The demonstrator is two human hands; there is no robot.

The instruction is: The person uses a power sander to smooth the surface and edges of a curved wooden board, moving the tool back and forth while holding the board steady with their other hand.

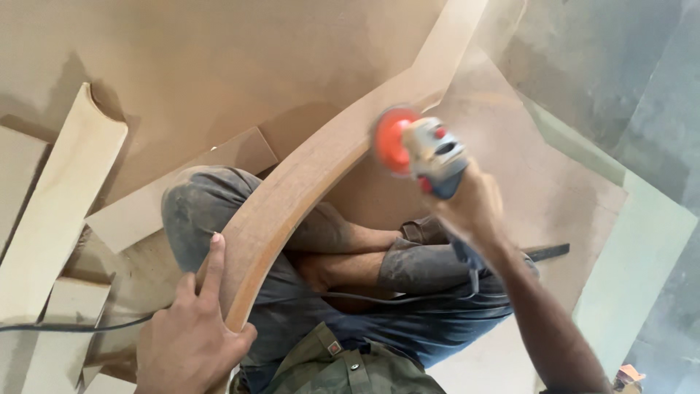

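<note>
At near left, the left hand [188,335] clamps the near end of a curved board [292,193], thumb on the right edge, index finger stretched up along its face. The board arcs from that hand up and right over the person's knee [191,208], then runs straight toward the far right. Right of centre, the right hand [474,208] is closed around the body of a sander [430,155], grey with a blue base and red button; its orange disc [391,140] is blurred and sits against the board's right edge, about midway along the curve. A black cord [379,298] crosses the lap from the right forearm side and continues left past the left hand over the floor. The person sits cross-legged in dusty grey trousers, bare foot [321,270] tucked under the board. Underneath lies a large brown sheet [219,58]. Pale offcuts [62,211] lie at far left, one long with a rounded top, smaller ones near it. A pale green panel [642,255] lies at right, beside a dusty grey floor [620,66]. A dark flat bar [547,252] pokes out behind the right forearm.
</note>
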